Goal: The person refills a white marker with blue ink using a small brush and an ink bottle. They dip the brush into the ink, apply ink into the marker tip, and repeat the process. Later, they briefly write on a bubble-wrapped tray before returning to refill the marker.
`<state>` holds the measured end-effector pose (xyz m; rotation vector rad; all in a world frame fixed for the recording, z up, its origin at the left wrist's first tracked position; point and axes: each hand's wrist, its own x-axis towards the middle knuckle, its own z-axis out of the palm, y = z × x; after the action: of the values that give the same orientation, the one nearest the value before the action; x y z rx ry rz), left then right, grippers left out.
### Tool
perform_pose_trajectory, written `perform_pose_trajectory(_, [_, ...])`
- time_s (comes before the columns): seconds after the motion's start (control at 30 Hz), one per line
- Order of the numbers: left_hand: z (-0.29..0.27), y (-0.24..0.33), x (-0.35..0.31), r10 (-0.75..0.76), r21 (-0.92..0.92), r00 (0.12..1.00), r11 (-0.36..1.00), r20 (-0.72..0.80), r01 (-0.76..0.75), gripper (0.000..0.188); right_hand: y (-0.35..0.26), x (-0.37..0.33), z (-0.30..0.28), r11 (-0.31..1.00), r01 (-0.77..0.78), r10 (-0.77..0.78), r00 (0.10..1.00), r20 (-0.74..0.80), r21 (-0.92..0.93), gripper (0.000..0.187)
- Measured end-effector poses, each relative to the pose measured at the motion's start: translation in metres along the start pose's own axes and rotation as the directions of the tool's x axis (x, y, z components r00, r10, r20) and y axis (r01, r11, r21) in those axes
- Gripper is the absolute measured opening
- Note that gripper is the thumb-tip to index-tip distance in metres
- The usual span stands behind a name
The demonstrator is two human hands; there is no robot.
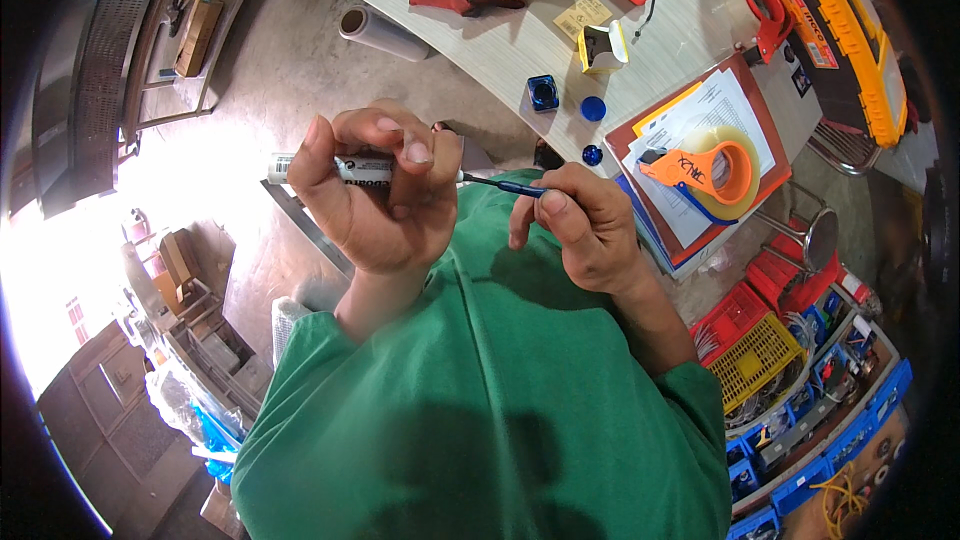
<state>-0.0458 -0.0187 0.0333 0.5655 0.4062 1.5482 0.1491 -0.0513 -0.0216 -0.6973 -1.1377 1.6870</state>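
Nearest first: the left hand (385, 200) is half curled, thumb and bent fingers around a white cylindrical marker barrel (362, 170), held crosswise over the green fabric shirt (480, 390). The right hand (595, 230) is closed to a pinch on a slim dark-blue stick (515, 187), whose thin black tip seems to meet the barrel's end. My guess is they're held in line so the ends match up (looks fiddly). On the pale wood-look table (480, 45), a squarish shiny dark-blue bottle (543, 93) sits uncapped, probably for easy reach, with a flat round blue cap (592, 108) just beside; can't tell how full. Past that, an open yellow-and-white cardboard box (603, 48), insides too shadowed. Low right, blue plastic bins (800, 485) hold mixed small parts.
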Motion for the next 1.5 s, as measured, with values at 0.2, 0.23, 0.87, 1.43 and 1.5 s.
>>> perform_pose_trajectory(0.2, [-0.0006, 0.0011, 0.0008, -0.007, 0.007, 1.0, 1.0, 0.017, 0.007, 0.058, 0.0, 0.0008, 0.0014, 1.0, 0.005, -0.004, 1.0, -0.014, 0.027, 0.025])
perform_pose_trajectory(0.23, [-0.0005, 0.0014, 0.001, -0.008, 0.009, 1.0, 1.0, 0.019, 0.008, 0.058, 0.0004, 0.0009, 0.002, 0.999, 0.003, -0.002, 1.0, -0.017, 0.036, 0.025])
perform_pose_trajectory(0.87, [0.0028, 0.0033, 0.0031, -0.011, -0.037, 1.0, 0.999, 0.003, 0.011, 0.06, -0.0025, 0.0023, -0.0001, 0.998, -0.057, 0.057, 0.998, -0.019, -0.009, 0.022])
perform_pose_trajectory(1.43, [0.0012, 0.0047, 0.0038, -0.012, -0.016, 0.999, 1.0, 0.045, 0.013, 0.061, 0.0014, 0.003, 0.0027, 0.998, 0.021, -0.022, 1.0, 0.011, 0.055, 0.026])
perform_pose_trajectory(1.5, [0.0011, 0.0046, 0.0033, -0.014, -0.021, 0.999, 1.0, 0.04, 0.015, 0.061, -0.001, 0.001, 0.0021, 0.996, -0.015, 0.016, 1.0, -0.005, 0.083, 0.025])
